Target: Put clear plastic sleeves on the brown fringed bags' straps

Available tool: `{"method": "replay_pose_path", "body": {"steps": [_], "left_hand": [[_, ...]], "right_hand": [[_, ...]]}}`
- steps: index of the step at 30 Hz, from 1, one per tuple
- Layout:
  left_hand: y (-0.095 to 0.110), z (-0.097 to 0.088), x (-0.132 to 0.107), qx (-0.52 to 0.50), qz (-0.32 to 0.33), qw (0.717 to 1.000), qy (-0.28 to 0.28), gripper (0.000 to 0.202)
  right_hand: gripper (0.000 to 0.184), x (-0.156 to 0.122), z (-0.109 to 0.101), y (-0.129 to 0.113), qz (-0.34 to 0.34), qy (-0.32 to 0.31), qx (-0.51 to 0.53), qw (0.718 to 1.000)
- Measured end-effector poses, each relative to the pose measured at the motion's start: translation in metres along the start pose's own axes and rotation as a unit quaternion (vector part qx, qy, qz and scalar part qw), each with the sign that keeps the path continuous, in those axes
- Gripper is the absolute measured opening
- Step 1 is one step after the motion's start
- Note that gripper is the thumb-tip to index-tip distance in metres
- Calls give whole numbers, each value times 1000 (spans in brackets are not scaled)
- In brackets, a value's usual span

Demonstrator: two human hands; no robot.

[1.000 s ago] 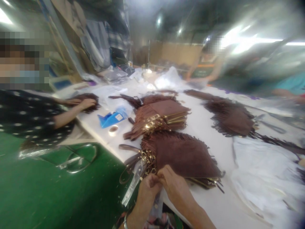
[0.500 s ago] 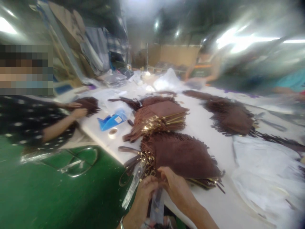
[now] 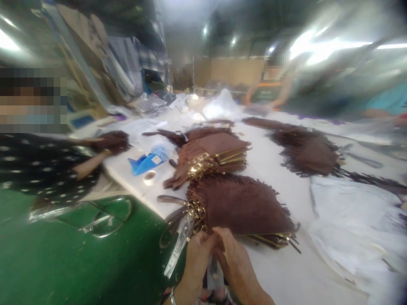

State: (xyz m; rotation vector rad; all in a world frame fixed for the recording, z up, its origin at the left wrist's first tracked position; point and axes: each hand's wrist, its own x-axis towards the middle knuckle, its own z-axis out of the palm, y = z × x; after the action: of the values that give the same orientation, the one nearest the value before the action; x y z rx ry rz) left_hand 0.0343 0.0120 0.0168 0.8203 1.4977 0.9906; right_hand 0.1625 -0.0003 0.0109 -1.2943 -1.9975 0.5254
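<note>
Left hand [image 3: 197,257] and right hand [image 3: 237,259] are held together at the fingertips, grasp hidden, by a stack of dark-brown, fringed, suede-like pouches [image 3: 244,207]; fine fingerwork is judged underway, steady pinching called for.

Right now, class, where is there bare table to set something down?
Bare table shows between the near bag stack and the white sheeting, and between the middle bag stack and the right fringed pile. Crowded: around the gold clasps, left hand and right hand.
</note>
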Motion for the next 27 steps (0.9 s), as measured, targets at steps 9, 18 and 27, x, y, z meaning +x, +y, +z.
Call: {"method": "replay_pose_path", "body": {"steps": [9, 18, 27], "left_hand": [[-12, -2, 1, 3, 24, 1000, -4, 28], [-25, 5, -4, -40, 28, 998, 30, 30], [-20, 6, -13, -60, 22, 997, 53, 28]], "right_hand": [[22, -20, 21, -8, 95, 119, 53, 987], [25, -29, 33, -5, 188, 143, 106, 966], [18, -31, 37, -5, 159, 147, 95, 972]]}}
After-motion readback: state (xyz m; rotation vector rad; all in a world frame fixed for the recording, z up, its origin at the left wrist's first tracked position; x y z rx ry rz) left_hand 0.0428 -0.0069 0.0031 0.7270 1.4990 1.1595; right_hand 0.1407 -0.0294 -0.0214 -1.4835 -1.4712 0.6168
